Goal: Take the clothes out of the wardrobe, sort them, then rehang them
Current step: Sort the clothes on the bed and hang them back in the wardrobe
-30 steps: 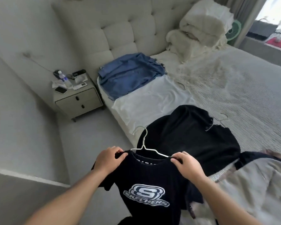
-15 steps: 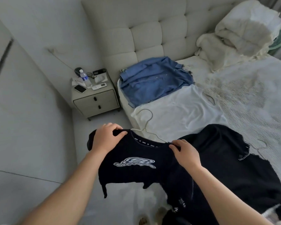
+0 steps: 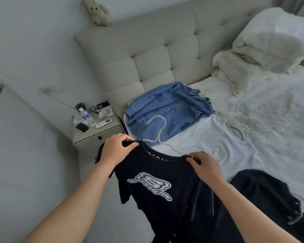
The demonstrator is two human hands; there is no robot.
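I hold a dark navy T-shirt (image 3: 153, 193) with a white logo up in front of me, on a pale wire hanger (image 3: 158, 130) whose hook sticks up above the collar. My left hand (image 3: 117, 149) grips its left shoulder. My right hand (image 3: 204, 165) pinches the right shoulder. On the bed lie a blue denim shirt (image 3: 167, 111), a white T-shirt (image 3: 212, 142) and a black knit garment (image 3: 265, 199) at lower right.
A beige nightstand (image 3: 96, 137) at the left of the bed carries a water bottle (image 3: 85, 115), a phone (image 3: 82, 127) and a remote (image 3: 104, 122). Folded fluffy bedding (image 3: 263, 48) sits by the tufted headboard (image 3: 147, 58). A plush toy (image 3: 96, 10) perches on the headboard.
The view has swung further toward the headboard. Both hands have lifted the navy T-shirt more upright, so the hanger hook now stands over the denim shirt and the logo faces me.
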